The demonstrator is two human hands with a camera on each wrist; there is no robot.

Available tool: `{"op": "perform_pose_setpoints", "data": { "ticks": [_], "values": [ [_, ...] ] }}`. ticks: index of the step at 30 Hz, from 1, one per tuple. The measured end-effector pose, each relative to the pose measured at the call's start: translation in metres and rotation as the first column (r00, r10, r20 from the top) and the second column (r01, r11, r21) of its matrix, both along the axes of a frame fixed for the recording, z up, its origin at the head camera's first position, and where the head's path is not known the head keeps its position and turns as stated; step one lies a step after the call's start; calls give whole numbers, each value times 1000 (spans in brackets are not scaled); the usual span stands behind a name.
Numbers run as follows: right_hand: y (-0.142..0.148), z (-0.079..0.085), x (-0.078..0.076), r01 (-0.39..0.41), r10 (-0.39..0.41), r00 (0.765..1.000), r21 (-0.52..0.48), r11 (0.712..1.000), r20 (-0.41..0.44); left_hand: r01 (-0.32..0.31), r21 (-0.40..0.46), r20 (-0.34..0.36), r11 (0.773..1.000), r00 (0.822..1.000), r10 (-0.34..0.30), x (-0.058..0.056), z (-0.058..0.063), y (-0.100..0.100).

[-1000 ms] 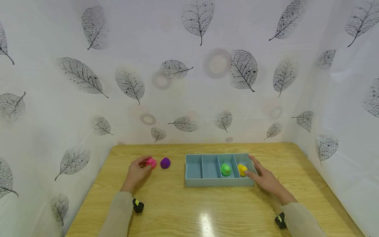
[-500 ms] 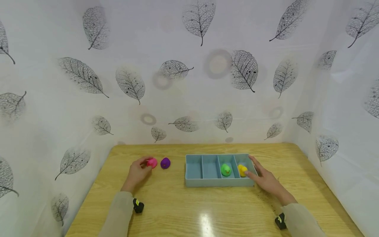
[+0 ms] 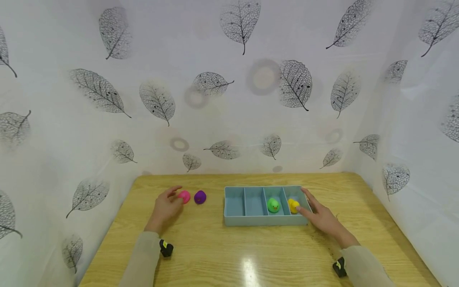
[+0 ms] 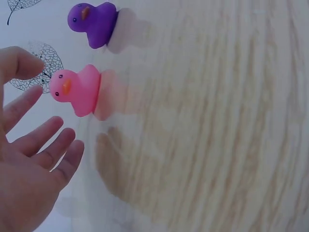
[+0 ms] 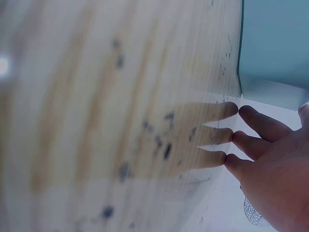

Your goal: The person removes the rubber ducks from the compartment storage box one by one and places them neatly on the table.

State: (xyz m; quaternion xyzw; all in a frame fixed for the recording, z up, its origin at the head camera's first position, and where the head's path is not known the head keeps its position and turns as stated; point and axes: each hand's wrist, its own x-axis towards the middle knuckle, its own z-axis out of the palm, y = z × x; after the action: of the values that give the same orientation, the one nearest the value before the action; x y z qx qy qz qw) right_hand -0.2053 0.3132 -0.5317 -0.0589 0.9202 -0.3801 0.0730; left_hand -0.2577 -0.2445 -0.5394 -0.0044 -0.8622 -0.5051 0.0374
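Note:
A pink rubber duck [image 4: 81, 89] stands on the table beside my left hand [image 3: 167, 207]. The left wrist view shows that hand's fingers spread, with a gap between them and the duck. To its right sits a purple rubber duck [image 3: 200, 197]. A light blue box [image 3: 265, 221] with several compartments lies right of centre. Its third compartment from the left holds a green duck [image 3: 273, 205]; the rightmost holds a yellow duck [image 3: 293, 206]. My right hand [image 3: 324, 219] rests at the box's right end, thumb over the rim. Its other visible fingers [image 5: 263, 124] are extended, their tips at the tabletop.
The wooden table [image 3: 215, 255] reaches back to a white, leaf-printed curtain [image 3: 229, 119], which also runs along both sides. Dark specks [image 5: 167, 151] mark the wood near my right hand. Each wrist carries a small black device [image 3: 166, 248].
The fingers of my left hand have loosened and drawn back slightly from the pink duck. That duck sits slightly further right than a second ago. The right hand and box have stayed put.

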Motion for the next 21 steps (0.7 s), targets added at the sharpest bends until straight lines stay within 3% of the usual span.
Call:
{"op": "perform_pose_setpoints", "data": {
  "ticks": [3, 7, 11, 16, 21],
  "values": [
    [0, 0, 0, -3, 3, 1000, -4, 1000, -4, -32, -44, -50, 999, 998, 29, -3, 7, 3],
    [1, 0, -1, -4, 4, 1000, -9, 1000, -6, -19, -55, -116, 998, 993, 12, -6, 16, 10],
    [2, -1, -2, -7, 7, 1000, -11, 1000, -6, 19, -18, -181, 1000, 983, -21, -9, 23, 22],
    [1, -1, -1, -7, 6, 1000, -6, 1000, -4, 79, 2, -275, 997, 958, -76, -6, 35, 46],
    [1, -1, -1, -1, 1, 1000, 4, 1000, 4, 156, -14, -297, 988, 943, -153, -2, 44, 70]
  ]
}}
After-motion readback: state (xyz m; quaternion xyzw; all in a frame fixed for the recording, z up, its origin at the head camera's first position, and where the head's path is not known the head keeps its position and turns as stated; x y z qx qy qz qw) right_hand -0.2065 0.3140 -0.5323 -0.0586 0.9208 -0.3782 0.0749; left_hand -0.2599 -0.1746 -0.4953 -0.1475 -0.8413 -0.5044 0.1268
